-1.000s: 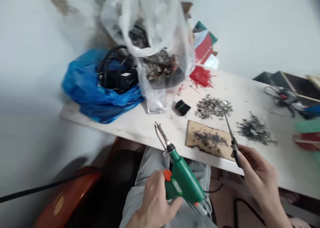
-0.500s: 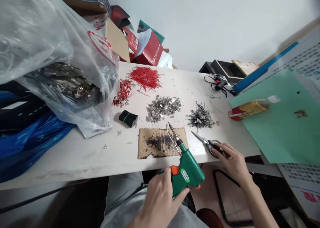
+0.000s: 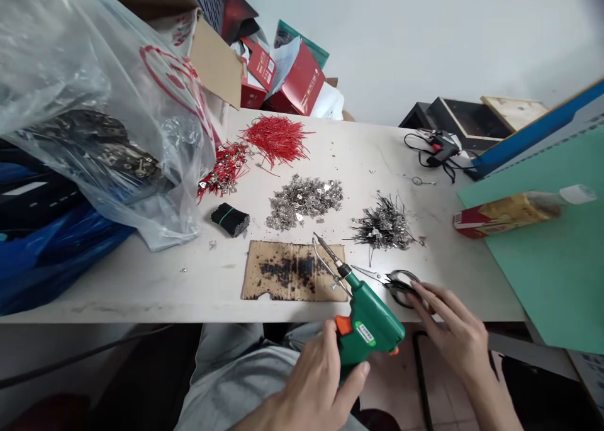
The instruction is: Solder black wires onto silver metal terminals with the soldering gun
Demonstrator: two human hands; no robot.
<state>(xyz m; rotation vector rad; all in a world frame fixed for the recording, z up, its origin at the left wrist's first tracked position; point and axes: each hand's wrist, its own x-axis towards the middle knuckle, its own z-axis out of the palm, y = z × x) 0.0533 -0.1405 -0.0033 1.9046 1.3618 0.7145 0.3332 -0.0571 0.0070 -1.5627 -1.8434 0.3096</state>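
Now the left hand (image 3: 317, 380) is gripping the soldering gun (image 3: 375, 318) over the cardboard (image 3: 278, 270), while the right hand (image 3: 455, 327) is pinching the scissors (image 3: 401, 286) by a handle.

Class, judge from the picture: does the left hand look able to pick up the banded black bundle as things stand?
Probably not: the left hand is closed around the green soldering gun, so it likely needs freeing first, though nothing covers the black bundle.

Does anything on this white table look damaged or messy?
The brown rectangular cardboard piece looks damaged: dark, scorch-like spots cover its middle, and its near edge is notched. A stray silvery bit lies to its left.
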